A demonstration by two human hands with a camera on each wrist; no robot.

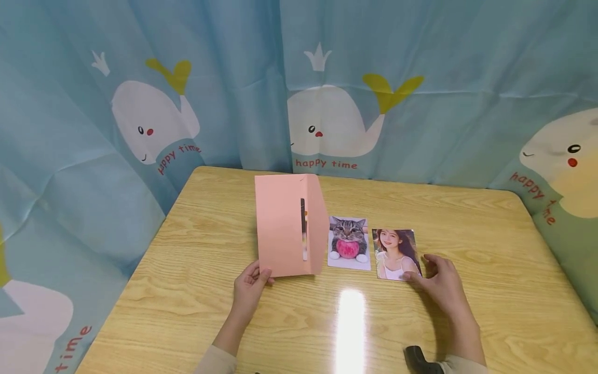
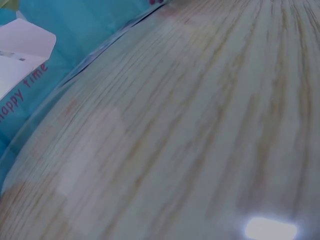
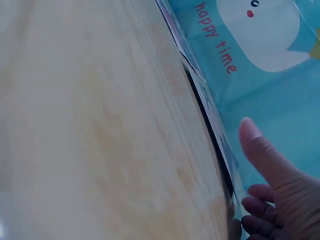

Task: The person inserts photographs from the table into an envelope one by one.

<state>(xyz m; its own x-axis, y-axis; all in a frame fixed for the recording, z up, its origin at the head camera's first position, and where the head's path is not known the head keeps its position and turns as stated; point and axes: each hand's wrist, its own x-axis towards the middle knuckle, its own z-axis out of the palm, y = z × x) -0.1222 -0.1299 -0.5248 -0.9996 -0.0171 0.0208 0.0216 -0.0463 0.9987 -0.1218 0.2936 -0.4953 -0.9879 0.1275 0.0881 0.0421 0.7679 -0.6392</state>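
Observation:
A pink envelope (image 1: pixel 280 228) lies at the middle of the wooden table (image 1: pixel 187 291), its flap folded open to the right; the edge of a card shows in the slit. My left hand (image 1: pixel 260 276) pinches the envelope's near left corner, thumb on top. To the envelope's right lie a cat photo (image 1: pixel 349 242) and then a portrait photo (image 1: pixel 394 252). My right hand (image 1: pixel 417 271) rests on the table with thumb and fingertips touching the portrait photo's near right corner. The right wrist view shows only the thumb (image 3: pixel 260 150) and curled fingers over the table edge.
A blue curtain (image 1: pixel 420 78) printed with white whales hangs close around the far and side edges of the table. A lamp glare (image 1: pixel 350 322) lies on the near tabletop. A dark object (image 1: pixel 420 359) sits on my right wrist. The left wrist view shows bare table (image 2: pixel 190 140).

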